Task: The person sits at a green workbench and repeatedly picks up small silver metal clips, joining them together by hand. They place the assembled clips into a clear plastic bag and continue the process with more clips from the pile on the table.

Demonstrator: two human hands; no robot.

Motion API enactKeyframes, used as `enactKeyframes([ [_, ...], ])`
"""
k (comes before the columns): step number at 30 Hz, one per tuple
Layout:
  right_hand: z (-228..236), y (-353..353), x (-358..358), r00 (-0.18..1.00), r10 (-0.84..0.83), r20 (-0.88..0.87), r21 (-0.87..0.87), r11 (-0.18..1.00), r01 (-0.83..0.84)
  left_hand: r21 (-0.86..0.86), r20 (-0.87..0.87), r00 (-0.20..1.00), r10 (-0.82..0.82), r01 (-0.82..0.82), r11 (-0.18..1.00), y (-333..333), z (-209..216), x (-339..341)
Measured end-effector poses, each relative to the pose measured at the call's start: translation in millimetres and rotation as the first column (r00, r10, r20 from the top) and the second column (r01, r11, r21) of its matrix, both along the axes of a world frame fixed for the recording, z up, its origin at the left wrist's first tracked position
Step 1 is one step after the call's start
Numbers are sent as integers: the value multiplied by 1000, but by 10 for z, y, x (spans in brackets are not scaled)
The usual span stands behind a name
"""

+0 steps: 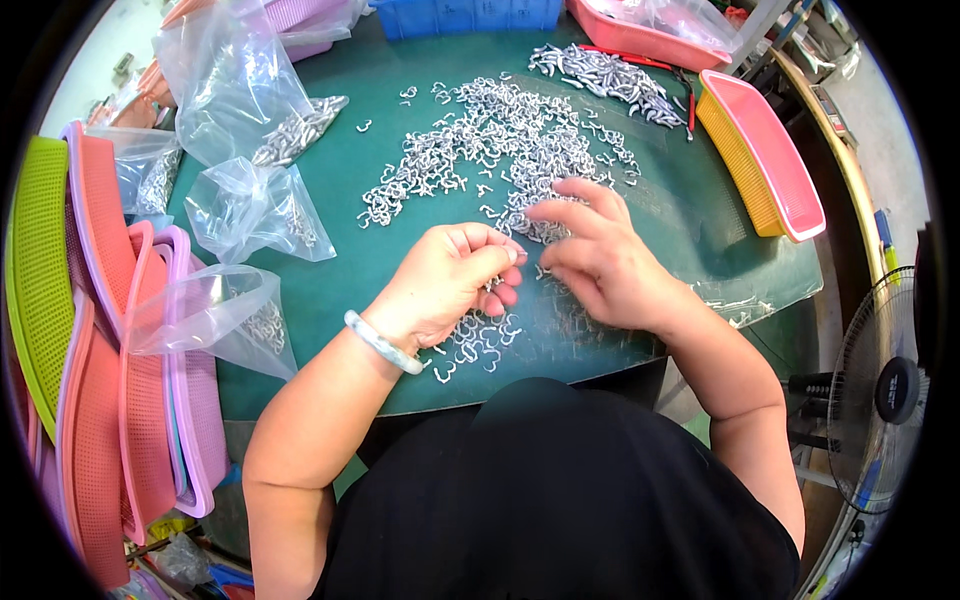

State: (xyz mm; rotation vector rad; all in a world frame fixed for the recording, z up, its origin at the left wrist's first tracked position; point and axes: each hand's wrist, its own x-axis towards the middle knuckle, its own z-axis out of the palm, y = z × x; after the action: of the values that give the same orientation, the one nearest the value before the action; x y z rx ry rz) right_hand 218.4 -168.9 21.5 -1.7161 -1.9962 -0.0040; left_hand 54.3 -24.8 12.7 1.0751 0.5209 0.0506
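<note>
My left hand (465,272), with a pale bangle (383,342) at the wrist, is closed. Thumb and forefinger pinch together, and small silvery metal hooks show between the curled fingers. Over the near edge of a big heap of curved metal hooks (545,150) hovers my right hand (605,255), its fingers apart. A hook lies by its fingertips; whether they touch it I cannot tell. Below my left hand, a small scatter of the same hooks (478,342) lies near the front of the green table (330,310).
Clear plastic bags (265,210) of metal parts lie at the left, beside stacked coloured baskets (140,370). Elongated grey metal pieces (610,80) and red-handled pliers (690,105) lie at the back right. Nearby are a pink-and-yellow basket (765,150), a blue crate (465,18) and a fan (875,390).
</note>
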Motion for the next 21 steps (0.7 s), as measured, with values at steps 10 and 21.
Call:
enactKeyframes([
  [10, 25, 21, -38, 997, 17, 76, -33, 999, -14, -134, 64, 998, 0, 9, 991, 77, 7, -5],
  [21, 5, 41, -21, 994, 0, 106, -44, 999, 5, -125, 53, 999, 13, -6, 992, 85, 0, -7],
])
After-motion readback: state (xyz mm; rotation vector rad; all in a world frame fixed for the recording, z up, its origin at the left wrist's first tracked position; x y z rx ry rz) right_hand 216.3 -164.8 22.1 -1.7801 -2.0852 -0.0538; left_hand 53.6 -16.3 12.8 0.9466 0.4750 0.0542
